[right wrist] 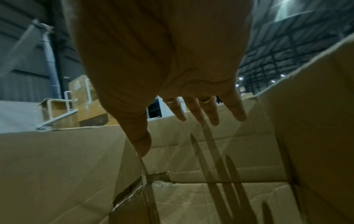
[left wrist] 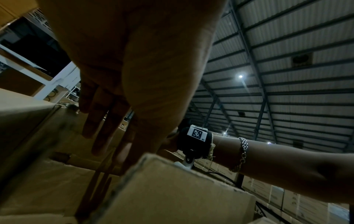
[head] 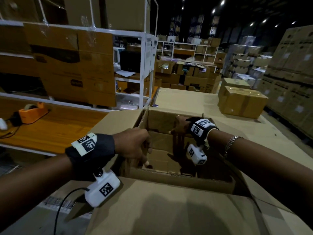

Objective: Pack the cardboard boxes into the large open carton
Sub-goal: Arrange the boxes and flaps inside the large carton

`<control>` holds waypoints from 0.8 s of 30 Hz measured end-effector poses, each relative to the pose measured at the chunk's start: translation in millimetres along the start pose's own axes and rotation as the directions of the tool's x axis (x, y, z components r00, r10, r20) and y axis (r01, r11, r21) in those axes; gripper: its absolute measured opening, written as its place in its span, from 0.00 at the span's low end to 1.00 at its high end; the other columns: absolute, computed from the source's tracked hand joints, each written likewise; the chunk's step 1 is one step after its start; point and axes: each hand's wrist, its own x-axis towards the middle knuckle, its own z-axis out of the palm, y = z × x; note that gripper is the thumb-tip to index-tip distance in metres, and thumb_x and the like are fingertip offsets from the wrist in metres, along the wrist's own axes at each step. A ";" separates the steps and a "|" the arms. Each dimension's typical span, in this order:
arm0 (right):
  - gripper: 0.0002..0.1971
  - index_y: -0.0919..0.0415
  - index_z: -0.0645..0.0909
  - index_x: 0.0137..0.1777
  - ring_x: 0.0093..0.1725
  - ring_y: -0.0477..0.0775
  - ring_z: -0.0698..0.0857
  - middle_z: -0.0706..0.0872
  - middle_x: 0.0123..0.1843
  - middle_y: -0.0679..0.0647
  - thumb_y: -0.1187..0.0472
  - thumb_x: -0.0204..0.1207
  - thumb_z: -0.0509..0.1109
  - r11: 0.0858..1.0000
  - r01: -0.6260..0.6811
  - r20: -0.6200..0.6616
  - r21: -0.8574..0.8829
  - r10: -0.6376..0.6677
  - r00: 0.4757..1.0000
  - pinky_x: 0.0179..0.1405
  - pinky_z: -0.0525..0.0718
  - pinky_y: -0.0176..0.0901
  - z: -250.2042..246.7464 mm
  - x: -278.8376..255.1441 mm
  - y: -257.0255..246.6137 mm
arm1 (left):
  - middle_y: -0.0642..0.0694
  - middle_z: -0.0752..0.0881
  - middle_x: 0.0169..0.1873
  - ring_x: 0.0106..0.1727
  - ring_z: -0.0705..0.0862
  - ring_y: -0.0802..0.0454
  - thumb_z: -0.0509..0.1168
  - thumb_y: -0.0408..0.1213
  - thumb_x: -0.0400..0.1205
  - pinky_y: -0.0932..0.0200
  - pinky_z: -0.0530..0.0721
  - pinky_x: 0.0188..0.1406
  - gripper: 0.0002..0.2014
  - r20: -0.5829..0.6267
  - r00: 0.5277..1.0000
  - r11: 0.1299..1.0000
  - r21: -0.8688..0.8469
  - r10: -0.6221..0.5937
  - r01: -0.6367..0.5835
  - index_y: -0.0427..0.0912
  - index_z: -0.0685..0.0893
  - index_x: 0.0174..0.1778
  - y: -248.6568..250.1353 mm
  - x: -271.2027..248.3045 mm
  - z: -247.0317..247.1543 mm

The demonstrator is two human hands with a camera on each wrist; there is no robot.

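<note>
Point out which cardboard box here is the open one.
The large carton directly under both hands: its flaps are folded outward and you can see inside. The two boxes on the far right are sealed with tape.

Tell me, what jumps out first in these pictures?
Two bare hands reach into a large open carton in the middle: the left hand at its near left edge, the right hand further in, fingers spread. Sealed boxes wait behind on the right, and an orange tape dispenser sits on the bench at left.
</note>
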 end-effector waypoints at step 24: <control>0.54 0.54 0.57 0.89 0.79 0.63 0.75 0.70 0.85 0.57 0.28 0.69 0.74 0.995 0.052 0.003 -0.084 -0.052 0.999 0.75 0.77 0.57 -19.5 -11.3 27.3 | 0.57 0.88 0.61 0.57 0.84 0.60 0.70 0.52 0.85 0.64 0.79 0.51 0.16 0.232 0.971 0.995 0.097 -0.054 0.033 0.55 0.87 0.69 22.7 -7.4 7.7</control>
